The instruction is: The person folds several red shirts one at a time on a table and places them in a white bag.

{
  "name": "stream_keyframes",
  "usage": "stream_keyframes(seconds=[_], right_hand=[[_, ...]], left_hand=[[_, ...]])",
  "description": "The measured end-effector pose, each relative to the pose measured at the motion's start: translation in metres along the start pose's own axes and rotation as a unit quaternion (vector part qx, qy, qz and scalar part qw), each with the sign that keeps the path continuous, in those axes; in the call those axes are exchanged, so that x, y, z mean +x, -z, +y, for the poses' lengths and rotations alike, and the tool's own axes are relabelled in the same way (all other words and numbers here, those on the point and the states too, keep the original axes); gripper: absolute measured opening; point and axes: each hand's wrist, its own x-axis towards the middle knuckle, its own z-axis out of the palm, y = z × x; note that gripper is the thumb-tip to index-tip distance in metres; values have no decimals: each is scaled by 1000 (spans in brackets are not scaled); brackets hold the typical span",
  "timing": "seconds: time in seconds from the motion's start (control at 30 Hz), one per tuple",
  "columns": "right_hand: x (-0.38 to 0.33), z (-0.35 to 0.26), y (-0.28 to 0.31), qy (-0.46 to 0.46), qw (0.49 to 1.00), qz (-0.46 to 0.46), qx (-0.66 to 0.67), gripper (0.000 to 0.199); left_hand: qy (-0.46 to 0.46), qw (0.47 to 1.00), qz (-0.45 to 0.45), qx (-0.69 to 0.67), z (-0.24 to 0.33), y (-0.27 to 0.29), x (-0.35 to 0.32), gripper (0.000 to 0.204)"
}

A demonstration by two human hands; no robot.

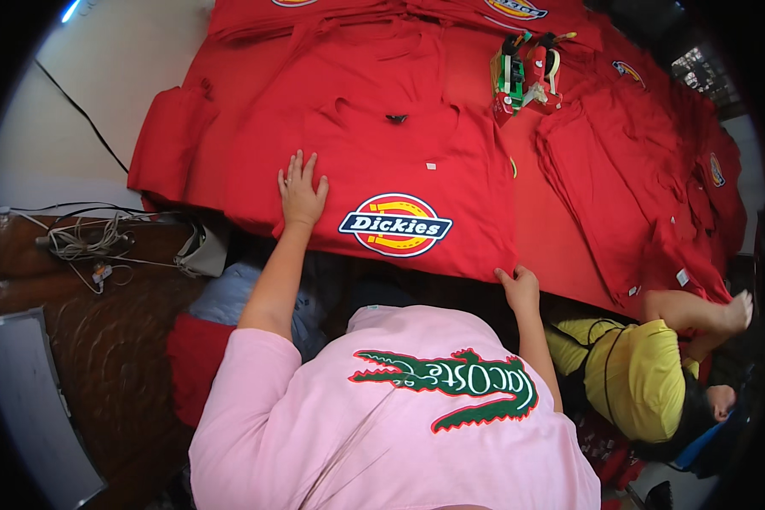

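Red shirt (459, 178): one, spread flat just off centre toward 12 o'clock, hem along the table's near edge; soft knit, lightly rumpled.
Right hand (519, 287): one, at 4 o'clock, thumb and fingers pinching the hem's corner.
Emblem (395, 245): one, a rounded patch with a horseshoe shape and a dark banner across it.
Left hand (303, 195): one, at 10 o'clock, palm down on the cloth, fingers spread, grip wide.
Table (557, 246): one, smooth and red-topped.
Other red garments (603, 161): several, limp, overlapping folds at 2 o'clock; exact count unclear.
Tape dispensers (510, 76): seemingly two, hard-bodied, side by side at 1 o'clock, one green, one red with a pale roll.
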Motion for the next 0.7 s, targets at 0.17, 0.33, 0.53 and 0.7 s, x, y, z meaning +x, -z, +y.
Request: stream_keyframes(seconds=[0.17, 0.33, 0.53, 0.7], right_hand=[[-9, -58, 37, -76, 897, -177, 398, 29], [-29, -158, 66, 114, 868, -180, 448, 27], [-55, -205, 83, 212, 825, -144, 504, 25], [-63, -189, 54, 201, 892, -164, 370, 26]], left_hand=[[-77, 956, -79, -273, 105, 28, -73, 87], [-181, 937, -182, -236, 186, 46, -124, 107], [8, 987, -90, -135, 120, 48, -102, 63], [376, 566, -9, -733, 88, 100, -44, 49]])
